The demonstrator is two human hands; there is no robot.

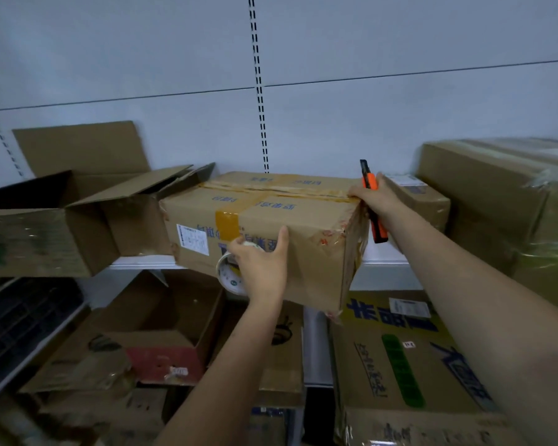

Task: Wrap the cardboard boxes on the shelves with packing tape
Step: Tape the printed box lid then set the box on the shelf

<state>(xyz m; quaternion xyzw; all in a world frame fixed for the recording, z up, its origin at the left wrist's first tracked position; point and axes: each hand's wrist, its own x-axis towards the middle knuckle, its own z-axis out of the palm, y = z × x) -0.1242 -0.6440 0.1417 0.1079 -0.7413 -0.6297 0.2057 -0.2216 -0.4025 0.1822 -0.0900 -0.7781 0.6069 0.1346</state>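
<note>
cardboard box (306, 220) | taped, overhanging shelf | tape roll (227, 274) against front, seemingly

- Two hands: left hand (262, 264), right hand (376, 196).
- One roll of tape (228, 274).
- One orange utility knife (373, 201).
- Four cardboard boxes on the upper shelf (149, 261): an open box (45, 233), a taped box (271, 233), a small box (422, 201), a large wrapped box (496, 194).
</note>
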